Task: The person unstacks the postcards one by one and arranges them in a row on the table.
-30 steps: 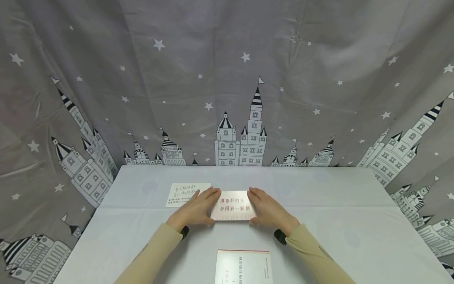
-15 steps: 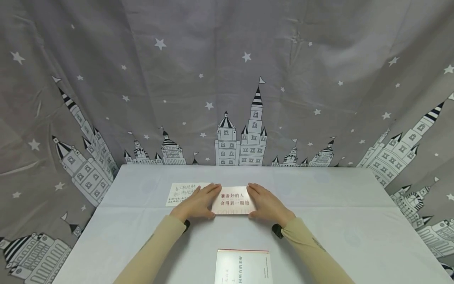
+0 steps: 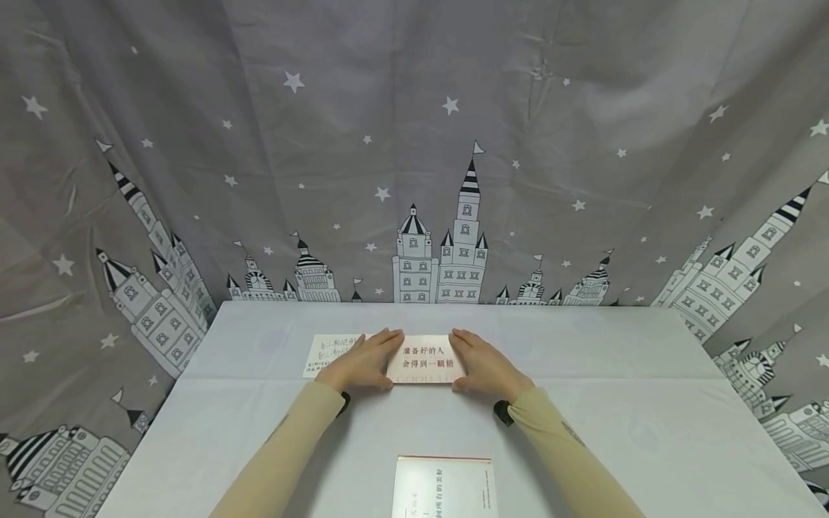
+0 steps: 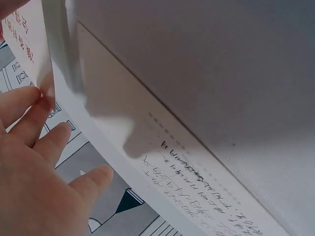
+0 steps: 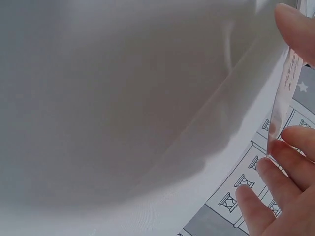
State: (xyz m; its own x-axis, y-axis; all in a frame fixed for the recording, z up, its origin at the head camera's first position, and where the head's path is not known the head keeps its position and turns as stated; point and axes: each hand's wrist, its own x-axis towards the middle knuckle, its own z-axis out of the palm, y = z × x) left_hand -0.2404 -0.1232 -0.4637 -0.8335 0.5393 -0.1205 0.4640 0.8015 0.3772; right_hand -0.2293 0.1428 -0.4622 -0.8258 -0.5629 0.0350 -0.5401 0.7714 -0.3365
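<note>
A small pale card with red printed characters [image 3: 426,367] spans the space between both hands at mid-table. My left hand [image 3: 365,362] grips its left end, thumb at the near edge and fingers at the far edge. Its right end is held the same way by my right hand [image 3: 487,367]. In the left wrist view, the red-lettered card [image 4: 32,44] stands off the table beside the fingers [image 4: 54,142]. The right wrist view shows the card [image 5: 283,105] nearly edge-on, near the fingers [image 5: 256,211].
A cream sheet with handwriting [image 3: 324,352] lies flat behind the left hand, which partly covers it. Nearer me lies a pale book or booklet with a red top edge [image 3: 443,485], cut off by the frame. A grey castle-print curtain [image 3: 414,144] rises behind the white table [image 3: 615,432].
Both hands have carried the red-lettered card a short way toward the back of the table. The handwritten sheet and the booklet stay where they were.
</note>
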